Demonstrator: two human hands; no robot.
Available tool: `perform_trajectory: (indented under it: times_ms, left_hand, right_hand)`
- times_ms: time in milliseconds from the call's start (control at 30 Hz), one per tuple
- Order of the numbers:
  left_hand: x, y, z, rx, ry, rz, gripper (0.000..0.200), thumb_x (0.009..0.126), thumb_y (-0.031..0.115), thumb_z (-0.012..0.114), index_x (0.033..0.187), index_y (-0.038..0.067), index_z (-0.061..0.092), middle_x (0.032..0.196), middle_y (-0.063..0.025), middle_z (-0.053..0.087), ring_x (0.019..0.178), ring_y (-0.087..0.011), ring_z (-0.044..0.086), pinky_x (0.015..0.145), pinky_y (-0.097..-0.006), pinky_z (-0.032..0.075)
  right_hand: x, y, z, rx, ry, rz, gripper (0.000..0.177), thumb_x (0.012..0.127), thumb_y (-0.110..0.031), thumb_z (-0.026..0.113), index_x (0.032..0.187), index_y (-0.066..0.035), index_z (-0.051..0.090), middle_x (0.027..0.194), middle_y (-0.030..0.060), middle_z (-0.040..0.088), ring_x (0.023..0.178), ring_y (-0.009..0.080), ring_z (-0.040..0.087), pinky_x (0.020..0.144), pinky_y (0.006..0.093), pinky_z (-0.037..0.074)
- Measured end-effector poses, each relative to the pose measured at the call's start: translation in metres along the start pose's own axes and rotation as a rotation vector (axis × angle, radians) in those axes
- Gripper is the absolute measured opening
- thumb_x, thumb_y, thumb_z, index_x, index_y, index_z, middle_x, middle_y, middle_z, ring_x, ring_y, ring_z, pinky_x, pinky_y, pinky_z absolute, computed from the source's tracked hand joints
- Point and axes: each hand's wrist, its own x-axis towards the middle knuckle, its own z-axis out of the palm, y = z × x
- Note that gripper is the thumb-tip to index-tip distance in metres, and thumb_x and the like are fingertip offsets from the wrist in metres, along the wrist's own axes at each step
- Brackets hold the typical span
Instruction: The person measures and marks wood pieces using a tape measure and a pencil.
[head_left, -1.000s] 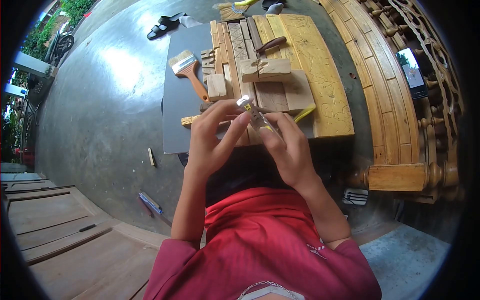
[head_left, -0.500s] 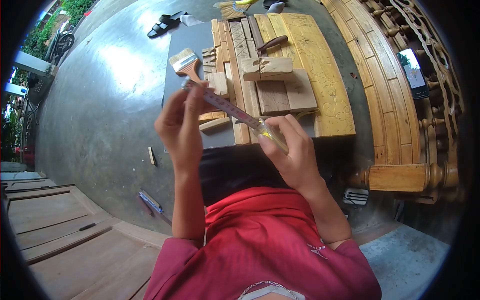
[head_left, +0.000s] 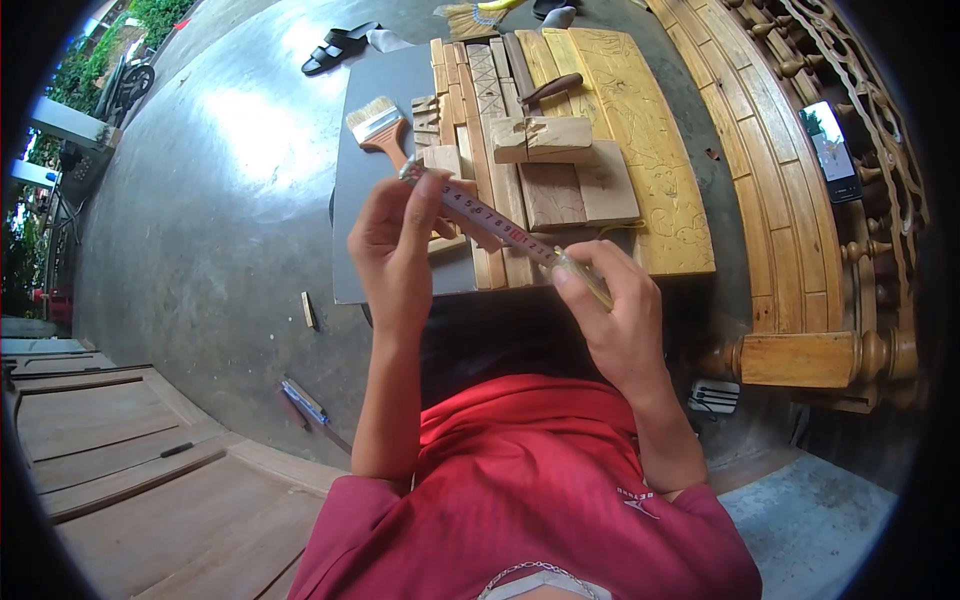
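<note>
A tape measure [head_left: 497, 226] is partly drawn out between my two hands, its numbered blade slanting down to the right. My left hand [head_left: 397, 243] pinches the blade near its metal end hook. The case, yellowish and mostly covered by the fingers, is gripped in my right hand [head_left: 618, 305]. Below the tape, on the grey board, lie a paintbrush [head_left: 380, 128] with an orange-brown handle and several wood strips [head_left: 462, 120]. Right of the blade, a notched wood block [head_left: 542, 139] rests on larger wood blocks [head_left: 607, 183].
A yellow carved wood panel [head_left: 640, 160] and a dark-handled tool [head_left: 552, 88] lie on the board [head_left: 362, 210]. To the right are a slatted wooden bench [head_left: 775, 180] and a phone [head_left: 832, 152]. Sandals [head_left: 338, 48] are on the floor; wood panels [head_left: 110, 430] lie lower left.
Both hands have shifted to the right with the tape measure, the left more than the right. The blade has turned so its numbers now face the camera clearly. The view has shifted slightly.
</note>
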Motion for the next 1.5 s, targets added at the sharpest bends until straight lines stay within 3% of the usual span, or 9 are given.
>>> perform_trajectory:
  times_ms: [267,467,567,667,800,967,1167,1367,1500]
  left_hand:
    - [-0.001,-0.012,0.02,-0.13,-0.077,-0.142,0.031,0.105,0.025,0.057,0.119,0.0,0.068,0.093,-0.0067,0.074,0.076,-0.0084,0.068,0.064,-0.0236,0.054]
    - [-0.001,-0.025,0.022,-0.236,-0.043,-0.259,0.03,0.105,0.023,0.058,0.122,0.001,0.067,0.095,-0.0023,0.07,0.081,-0.0073,0.065,0.073,-0.0226,0.053]
    - [0.001,-0.024,0.022,-0.39,-0.005,-0.35,0.034,0.104,0.024,0.059,0.129,0.002,0.062,0.098,-0.0021,0.069,0.085,-0.0075,0.064,0.077,-0.0217,0.052]
    - [0.004,-0.027,0.021,-0.591,-0.052,-0.318,0.043,0.103,0.031,0.062,0.134,0.002,0.06,0.102,-0.0037,0.068,0.092,-0.0092,0.065,0.085,-0.0263,0.054]
    - [0.003,-0.022,0.026,-0.837,0.001,-0.446,0.045,0.104,0.031,0.059,0.138,0.002,0.054,0.11,-0.0072,0.066,0.103,-0.0154,0.064,0.096,-0.031,0.053]
    - [0.002,-0.022,0.03,-0.94,-0.082,-0.417,0.044,0.107,0.031,0.051,0.144,0.006,0.048,0.122,-0.0106,0.064,0.116,-0.0233,0.062,0.108,-0.0377,0.049]
    - [-0.003,-0.002,0.04,-0.77,-0.085,-0.424,0.047,0.111,0.036,0.036,0.15,0.011,0.04,0.132,-0.0151,0.062,0.124,-0.0277,0.06,0.111,-0.0403,0.045]
    - [-0.001,-0.007,0.033,-0.815,-0.221,-0.384,0.064,0.109,0.051,0.025,0.151,0.003,0.037,0.131,-0.0171,0.062,0.123,-0.0294,0.059,0.112,-0.0429,0.042]
    - [0.001,-0.011,0.031,-0.935,-0.261,-0.381,0.065,0.109,0.05,0.027,0.146,-0.002,0.039,0.131,-0.0167,0.06,0.121,-0.0311,0.058,0.114,-0.0467,0.04]
  right_hand:
    - [-0.008,0.004,-0.015,0.193,-0.196,0.323,0.042,0.099,-0.041,0.056,0.096,0.0,0.066,0.08,0.0141,0.065,0.071,0.0219,0.065,0.066,0.034,0.048]
    - [-0.014,0.017,-0.009,0.445,-0.185,0.292,0.048,0.101,-0.045,0.05,0.108,0.0,0.062,0.081,0.0111,0.063,0.075,0.0152,0.06,0.067,0.0312,0.047]
    - [-0.015,0.014,-0.01,0.495,-0.292,0.273,0.048,0.101,-0.043,0.046,0.115,0.001,0.058,0.082,0.0102,0.061,0.077,0.0143,0.057,0.07,0.03,0.046]
    - [-0.02,0.015,-0.006,0.616,-0.345,0.271,0.05,0.099,-0.041,0.042,0.119,0.002,0.056,0.084,0.0092,0.061,0.077,0.0149,0.055,0.072,0.0288,0.046]
    - [-0.028,0.006,0.0,0.71,-0.452,0.335,0.053,0.099,-0.041,0.042,0.125,0.003,0.053,0.091,0.0091,0.062,0.08,0.0152,0.057,0.073,0.0277,0.046]
    - [-0.028,-0.001,0.01,0.628,-0.465,0.254,0.055,0.104,-0.045,0.04,0.126,0.003,0.052,0.095,0.0165,0.064,0.088,0.0248,0.062,0.083,0.0357,0.048]
    - [-0.027,-0.003,0.014,0.552,-0.446,0.21,0.053,0.104,-0.046,0.042,0.124,0.003,0.052,0.09,0.0167,0.062,0.085,0.0237,0.061,0.08,0.0354,0.048]
    - [-0.028,-0.002,0.015,0.545,-0.441,0.24,0.054,0.104,-0.047,0.044,0.123,0.003,0.053,0.086,0.0148,0.061,0.079,0.0225,0.06,0.076,0.0347,0.048]
    - [-0.027,-0.003,0.013,0.544,-0.468,0.265,0.053,0.103,-0.047,0.045,0.122,0.002,0.053,0.086,0.014,0.06,0.079,0.0216,0.059,0.076,0.0341,0.048]
